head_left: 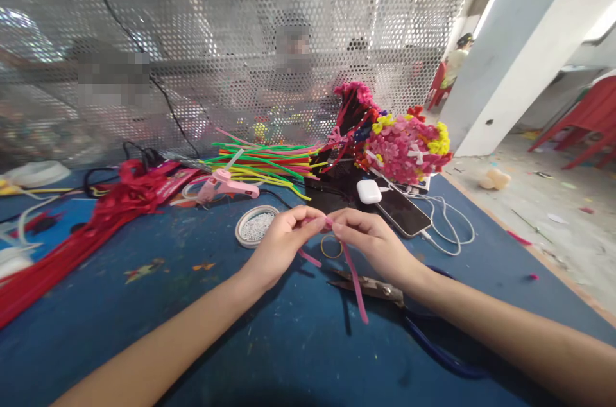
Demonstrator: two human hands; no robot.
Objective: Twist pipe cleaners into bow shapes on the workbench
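Left hand (282,241) close beside right hand (374,240)

Counter (269,362) bears one pair of scissors (387,290), one phone (405,216), one white case (369,192), one pink glue gun (226,185), one bead dish (237,228), one yellow ring (332,257). Hands (283,240): two. Pink stem ends (357,285) visible: two. Bundled stems (269,163) overlap; number indeterminate.

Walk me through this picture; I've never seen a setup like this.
There is no machine here, just a person's bare hands. A camera worn on the head looks forward and down at them. The left hand and right hand meet, both pinching a pink strip, with loose ends hanging below. On the blue table are scissors, a round dish of small white beads, a phone, a pink glue gun and a bundle of coloured strips.
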